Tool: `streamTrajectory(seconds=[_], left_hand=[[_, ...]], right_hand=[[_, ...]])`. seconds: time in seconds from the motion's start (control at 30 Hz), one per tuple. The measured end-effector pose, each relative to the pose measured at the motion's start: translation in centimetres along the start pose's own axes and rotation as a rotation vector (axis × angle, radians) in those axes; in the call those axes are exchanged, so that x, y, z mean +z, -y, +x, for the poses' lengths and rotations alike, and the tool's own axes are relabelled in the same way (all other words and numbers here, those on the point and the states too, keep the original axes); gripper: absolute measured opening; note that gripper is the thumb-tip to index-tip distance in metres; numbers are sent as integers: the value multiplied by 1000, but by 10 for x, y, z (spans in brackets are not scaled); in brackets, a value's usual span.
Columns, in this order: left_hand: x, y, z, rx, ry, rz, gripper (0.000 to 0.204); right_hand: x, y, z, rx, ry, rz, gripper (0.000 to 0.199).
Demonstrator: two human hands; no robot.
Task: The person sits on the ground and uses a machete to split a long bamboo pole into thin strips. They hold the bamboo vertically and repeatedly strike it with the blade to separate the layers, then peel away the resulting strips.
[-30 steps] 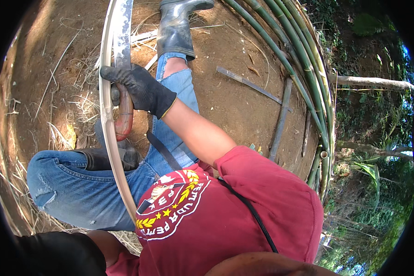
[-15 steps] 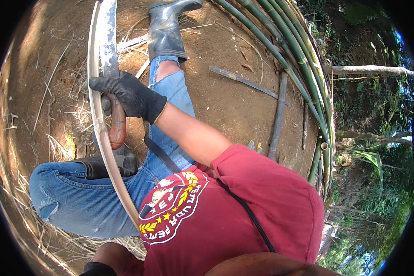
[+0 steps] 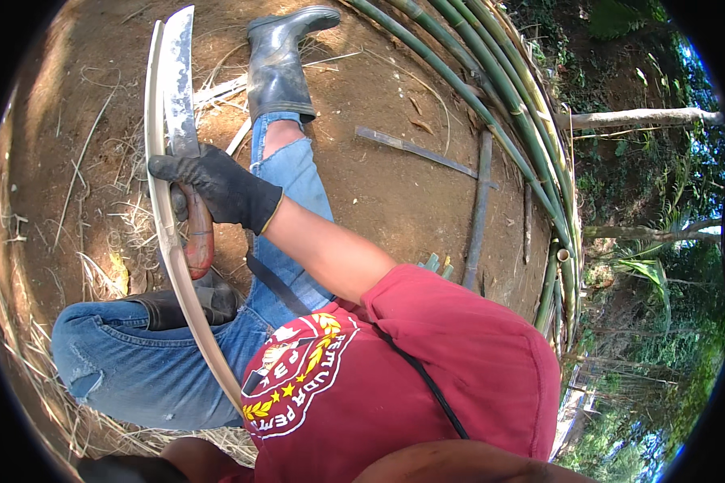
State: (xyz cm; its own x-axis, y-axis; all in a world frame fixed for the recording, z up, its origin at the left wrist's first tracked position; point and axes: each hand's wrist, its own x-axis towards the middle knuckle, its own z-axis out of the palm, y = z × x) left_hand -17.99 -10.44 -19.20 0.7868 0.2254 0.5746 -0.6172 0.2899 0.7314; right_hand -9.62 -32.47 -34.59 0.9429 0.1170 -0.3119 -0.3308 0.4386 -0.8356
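Machete [image 3: 182, 113] and pale slat [image 3: 170, 233] side by side in right grip [image 3: 217, 187], wrapped snugly round machete's handle [image 3: 200, 245]; slat's lower end at maroon shirt [image 3: 443, 378]. Left grip [image 3: 121, 469] at lower view edge; cannot tell its closure.

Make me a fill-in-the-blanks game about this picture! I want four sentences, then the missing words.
1. The right hand wears a ____ glove.
2. The right hand grips the knife by its ____.
3. The colour of the jeans is ____.
4. The green bamboo poles are nearer the picture's ____ edge than its left edge.

Missing words: black; handle; blue; right.
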Motion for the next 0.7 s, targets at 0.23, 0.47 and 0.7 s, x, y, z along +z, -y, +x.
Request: streamTrajectory(seconds=[0.23, 0.47, 0.7], left_hand=[[-17, 55, -21, -649, 395, 754, 57], [-13, 85, -58, -568, 702, 745, 49], [-14, 74, -38, -1131, 304, 98, 34]], right_hand=[[-6, 0, 0, 7, 42, 21, 28], [10, 19, -5, -29, 51, -105, 24], [33, 65, -11, -79, 151, -387, 34]])
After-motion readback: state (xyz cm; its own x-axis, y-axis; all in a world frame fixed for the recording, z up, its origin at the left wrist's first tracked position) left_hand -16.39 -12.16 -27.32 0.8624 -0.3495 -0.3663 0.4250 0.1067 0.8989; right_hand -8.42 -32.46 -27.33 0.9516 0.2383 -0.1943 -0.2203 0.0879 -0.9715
